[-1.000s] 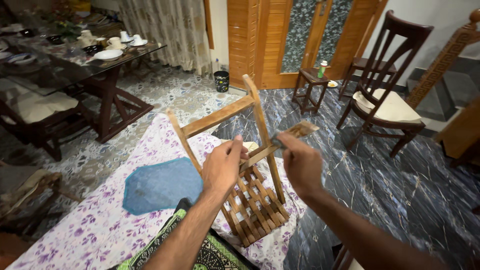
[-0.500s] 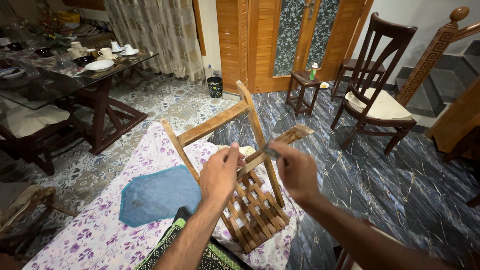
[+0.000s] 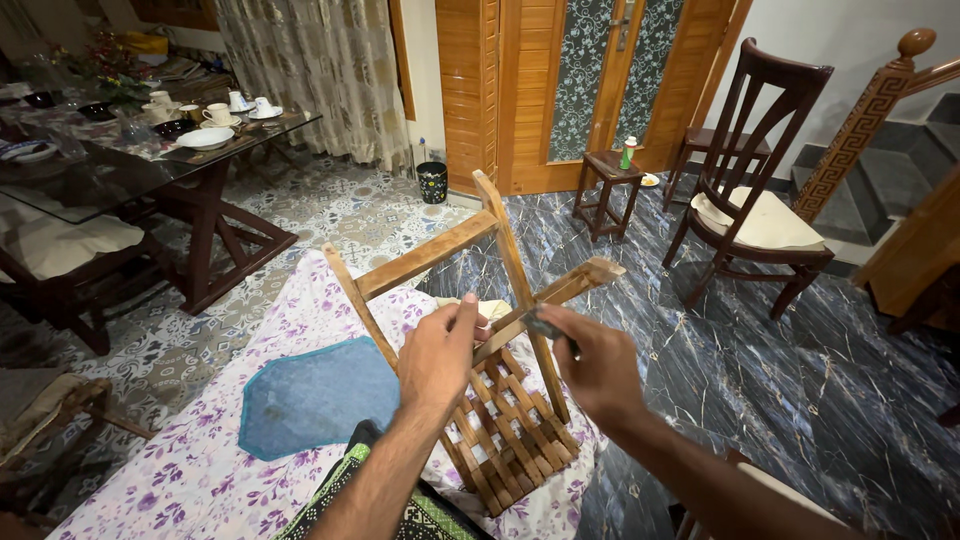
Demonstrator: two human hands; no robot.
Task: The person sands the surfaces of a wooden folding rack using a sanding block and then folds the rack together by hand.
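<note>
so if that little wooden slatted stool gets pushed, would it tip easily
Probably: the wooden stool lies tilted on the soft flowered cloth, legs up. It looks stiff, and likely light since the left hand alone steadies it. The right hand works a leg.

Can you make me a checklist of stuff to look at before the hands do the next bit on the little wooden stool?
1. Stool held steady: ok. The left hand grips the wooden stool at a crossbar.
2. Tool in hand: ok. The right hand pinches a small dark piece against a stool leg; what it is, cannot tell.
3. Stool resting on something soft: ok. It lies upside down on the flowered cloth.
4. Blue mat out of the way: ok, it lies flat beside the stool, left of it.
5. Stool joints tight: cannot tell.
6. Room around: ok, the dark chair stands well apart.
</note>
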